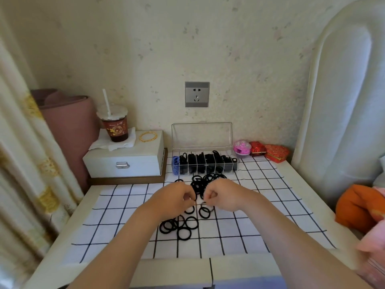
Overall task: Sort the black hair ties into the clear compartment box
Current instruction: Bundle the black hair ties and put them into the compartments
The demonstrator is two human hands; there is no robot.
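Hair ties: loose black hair ties (183, 225) lay in two heaps on the checked cloth (116, 224), one heap just in front of the box, one nearer the person.
Compartment box: the clear compartment box (205, 163) stood at the back by the wall, lid up, most sections already dark with ties, the leftmost holding blue ones.
Left hand: the left hand (177, 198) hovered between the heaps, curled, fingertips pressed together on something thin; whether it was a tie could not be told.
Right hand: the right hand (221, 195) mirrored it, knuckles up, fingers closed in a pinch, nearly touching the left.
Forearms: both came in from the lower edge, converging.
Surroundings: a white jewellery box (125, 161) with a drink cup (114, 126) stood to the left.
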